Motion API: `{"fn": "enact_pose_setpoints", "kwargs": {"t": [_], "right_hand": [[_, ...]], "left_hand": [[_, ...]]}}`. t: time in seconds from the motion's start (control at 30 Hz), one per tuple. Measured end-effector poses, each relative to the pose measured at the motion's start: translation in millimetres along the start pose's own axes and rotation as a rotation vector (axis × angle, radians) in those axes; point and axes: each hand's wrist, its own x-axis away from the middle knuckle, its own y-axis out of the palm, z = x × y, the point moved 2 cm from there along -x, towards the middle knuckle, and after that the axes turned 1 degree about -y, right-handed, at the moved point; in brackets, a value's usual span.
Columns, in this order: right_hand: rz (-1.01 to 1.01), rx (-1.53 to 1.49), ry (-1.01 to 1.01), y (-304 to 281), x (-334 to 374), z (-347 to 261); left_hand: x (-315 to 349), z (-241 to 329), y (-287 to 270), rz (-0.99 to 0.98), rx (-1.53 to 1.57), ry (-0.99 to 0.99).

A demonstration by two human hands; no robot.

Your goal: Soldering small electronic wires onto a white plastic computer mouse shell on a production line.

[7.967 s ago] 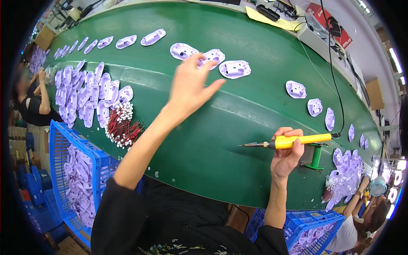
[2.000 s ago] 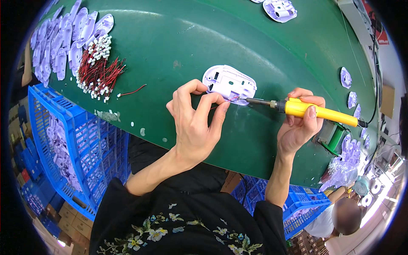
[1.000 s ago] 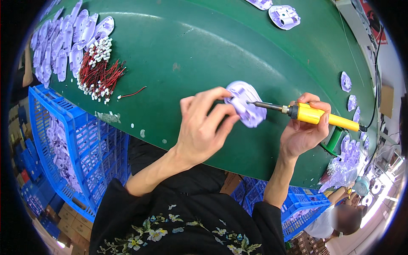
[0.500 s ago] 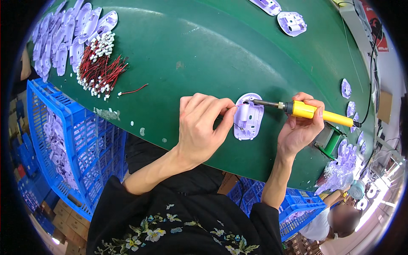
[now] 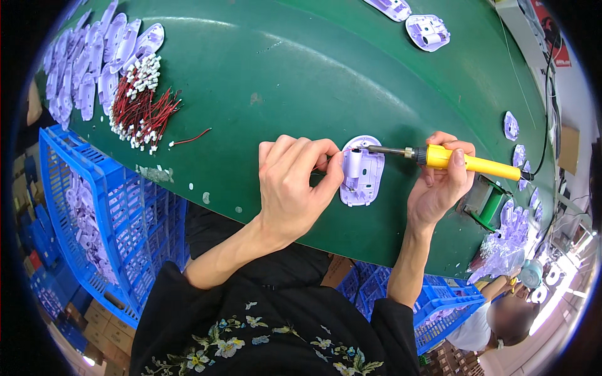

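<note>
Head view gives me a pale lilac plastic shell [image 5: 361, 170], oval and lying hollow side up near the front edge of the green table [image 5: 301, 75], with a raised whitish block in its upper half. I see my left hand [image 5: 295, 188] just beside its left edge, fingers curled together, thumb and fingertips pinching something thin at the shell's upper left corner; I cannot make out what is pinched. My right hand [image 5: 439, 188] is closed around the yellow handle of a soldering iron [image 5: 439, 156], whose dark metal tip reaches left and meets the shell's top rim, close to the left fingertips. The shell sits between the two hands. The joint itself is too small for me to tell. A bundle of red wires with white plugs [image 5: 141, 103] lies well apart to the left, and a blue crate [image 5: 106, 219] below the table edge is partly cut off.
</note>
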Motion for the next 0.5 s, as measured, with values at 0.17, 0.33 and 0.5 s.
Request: {"fn": "enact_pose_setpoints", "kwargs": {"t": [0.17, 0.33, 0.5], "right_hand": [[0.002, 0.016, 0.000, 0.2, -0.1, 0.4], [-0.001, 0.051, -0.020, 2.5, 0.1, 0.2], [-0.002, 0.044, -0.031, -0.4, -0.5, 2.6]], "left_hand": [[0.5, 0.1, 1.3, 0.001, -0.020, -0.025], [0.0, -0.8, 2.4, 0.013, -0.019, -0.021], [-0.8, -0.1, 2.8, 0.012, -0.022, -0.026]]}}
